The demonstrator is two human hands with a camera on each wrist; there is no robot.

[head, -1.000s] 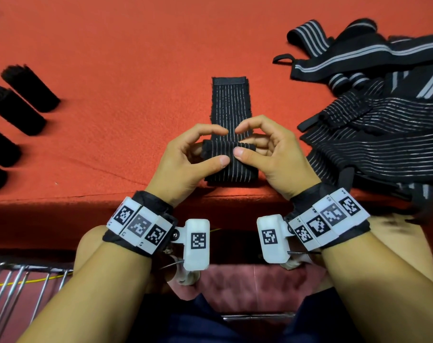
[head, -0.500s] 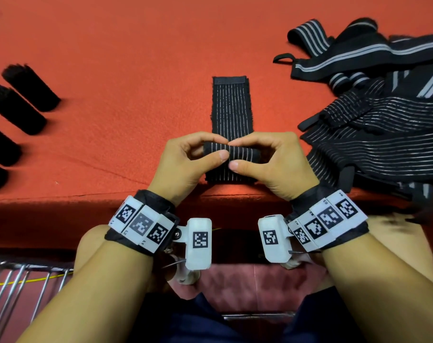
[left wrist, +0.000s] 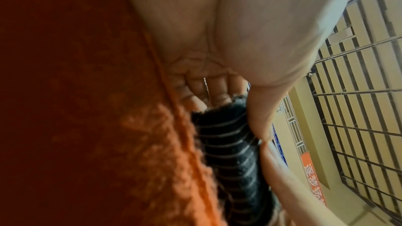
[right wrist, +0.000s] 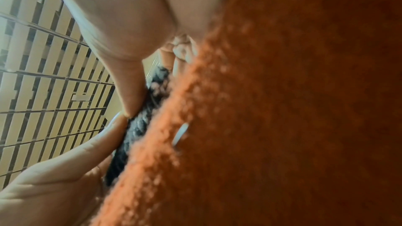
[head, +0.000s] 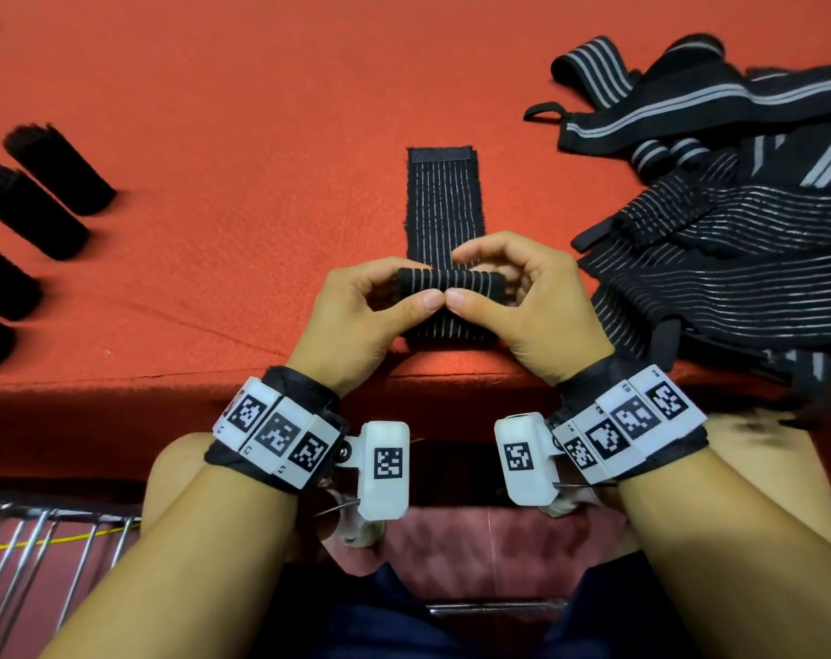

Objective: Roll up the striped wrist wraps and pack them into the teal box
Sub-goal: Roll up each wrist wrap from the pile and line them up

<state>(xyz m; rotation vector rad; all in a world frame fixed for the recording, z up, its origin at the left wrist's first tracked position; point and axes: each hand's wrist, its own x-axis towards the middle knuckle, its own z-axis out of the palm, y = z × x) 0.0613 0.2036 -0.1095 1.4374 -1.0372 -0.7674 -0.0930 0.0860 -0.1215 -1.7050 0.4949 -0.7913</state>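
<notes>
While both hands — left hand (head: 356,321) and right hand (head: 537,306) — pinch the started roll (head: 449,283) crosswise at the counter's (head: 261,111) near edge, the wrist wrap's (head: 444,202) unrolled length runs straight away from them — rolling should proceed forward, equally shared; teal box not in view.

We see the roll (head: 449,283) in the wrap (head: 444,197) thicker than a second ago, with more of the flat strip wound in and the roll a little farther up it. The left hand (head: 356,321) and right hand (head: 537,316) sit farther up too, and both thumbs now meet tip to tip in front of the roll.
</notes>
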